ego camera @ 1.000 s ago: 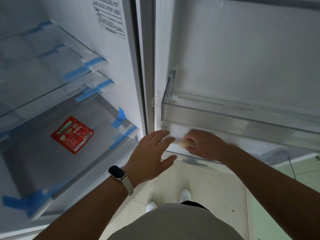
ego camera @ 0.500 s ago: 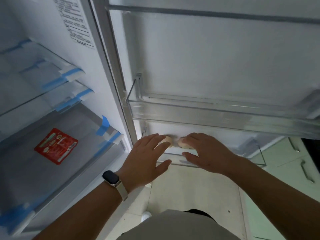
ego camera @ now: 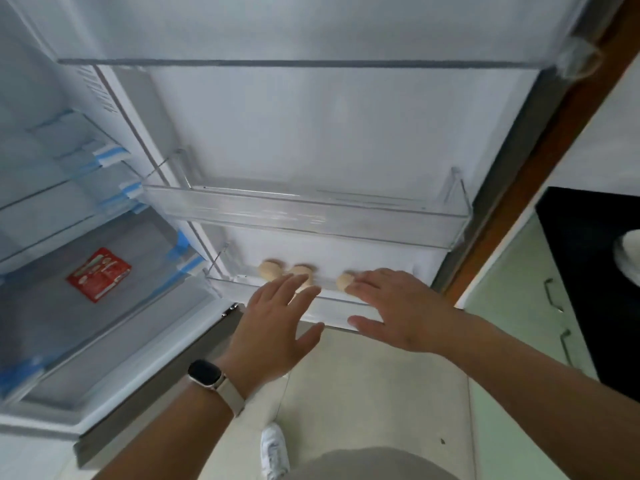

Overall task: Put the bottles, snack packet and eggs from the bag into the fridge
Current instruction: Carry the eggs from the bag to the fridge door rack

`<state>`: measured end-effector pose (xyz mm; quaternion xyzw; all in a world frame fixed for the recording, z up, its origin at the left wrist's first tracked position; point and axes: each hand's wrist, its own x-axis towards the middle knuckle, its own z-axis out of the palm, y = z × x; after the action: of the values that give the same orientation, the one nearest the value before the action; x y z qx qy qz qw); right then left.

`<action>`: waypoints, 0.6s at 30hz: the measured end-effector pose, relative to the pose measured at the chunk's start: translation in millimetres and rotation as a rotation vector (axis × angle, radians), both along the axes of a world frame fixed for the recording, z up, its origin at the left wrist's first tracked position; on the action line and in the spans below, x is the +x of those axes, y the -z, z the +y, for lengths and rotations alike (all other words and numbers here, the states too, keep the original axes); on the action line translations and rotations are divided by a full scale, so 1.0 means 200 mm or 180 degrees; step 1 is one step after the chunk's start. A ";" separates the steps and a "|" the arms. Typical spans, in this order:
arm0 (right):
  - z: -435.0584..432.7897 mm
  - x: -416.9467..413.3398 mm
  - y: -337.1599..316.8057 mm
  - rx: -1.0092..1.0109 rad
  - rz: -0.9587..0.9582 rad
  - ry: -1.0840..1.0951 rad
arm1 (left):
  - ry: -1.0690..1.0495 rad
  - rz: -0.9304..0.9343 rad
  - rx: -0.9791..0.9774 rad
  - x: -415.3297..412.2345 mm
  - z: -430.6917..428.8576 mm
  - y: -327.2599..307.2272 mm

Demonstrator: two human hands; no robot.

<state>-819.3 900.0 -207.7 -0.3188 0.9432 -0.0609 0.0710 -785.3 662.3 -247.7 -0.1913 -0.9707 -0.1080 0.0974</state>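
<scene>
Head view, looking down at an open fridge.

Left hand point(ego camera: 277, 327): spread wide, palm down, holding nothing; its fingertips point(ego camera: 304, 284) overlap the front lip of the lower door bin point(ego camera: 329, 306). A watch point(ego camera: 206, 374) sits on the wrist.

Right hand point(ego camera: 391, 310): flat and open, fingers extended, empty; its fingertips lie against the rightmost egg point(ego camera: 344, 281), though whether they press on it is unclear.

Eggs: three pale ones stand in the lower door bin. The left egg point(ego camera: 270, 269) shows in full; the middle egg point(ego camera: 303, 273) is partly covered by the left hand's fingers; the rightmost is half hidden behind the right hand.

Upper door bin point(ego camera: 311, 220): clear plastic, just above the eggs, nothing seen inside it.

Snack packet point(ego camera: 98, 273): red, lying flat on a fridge shelf point(ego camera: 52, 323) at far left, well apart from the eggs; its print is too blurred to read.

Blue tape point(ego camera: 181, 242) marks the shelf edges. No bottles or bag can be made out. One white shoe point(ego camera: 275, 452) shows on the floor, near edge.
</scene>
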 end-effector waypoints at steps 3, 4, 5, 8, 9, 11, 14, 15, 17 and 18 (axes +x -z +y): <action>0.15 0.07 -0.02 -0.0034 0.0074 -0.0108 | -0.0086 0.0062 -0.0024 0.11 0.16 -0.02; 0.19 0.10 -0.03 -0.0031 0.0090 -0.0144 | -0.0107 0.0086 -0.0032 0.14 0.21 -0.04; 0.24 0.12 -0.03 -0.0035 0.0102 -0.0180 | -0.0133 0.0102 -0.0047 0.17 0.26 -0.05; 0.35 0.21 -0.05 -0.0054 0.0133 -0.0270 | -0.0215 0.0088 -0.0134 0.26 0.38 -0.09; 0.38 0.23 -0.05 -0.0050 0.0138 -0.0285 | -0.0227 0.0099 -0.0168 0.28 0.41 -0.10; 0.43 0.28 -0.05 -0.0075 0.0148 -0.0274 | -0.0223 0.0135 -0.0198 0.32 0.46 -0.13; 0.49 0.34 -0.06 -0.0161 0.0212 -0.0200 | -0.0159 0.0221 -0.0210 0.37 0.52 -0.16; 0.51 0.35 -0.06 -0.0174 0.0225 -0.0167 | -0.0122 0.0242 -0.0213 0.38 0.54 -0.17; 0.55 0.38 -0.08 -0.0177 0.0264 -0.0093 | -0.0032 0.0305 -0.0240 0.38 0.58 -0.21; 0.56 0.39 -0.09 -0.0195 0.0296 -0.0058 | 0.0014 0.0338 -0.0258 0.38 0.59 -0.23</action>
<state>-741.6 1012.8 -190.0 -0.3318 0.9403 -0.0742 0.0178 -709.6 780.5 -201.5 -0.2028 -0.9673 -0.0585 0.1406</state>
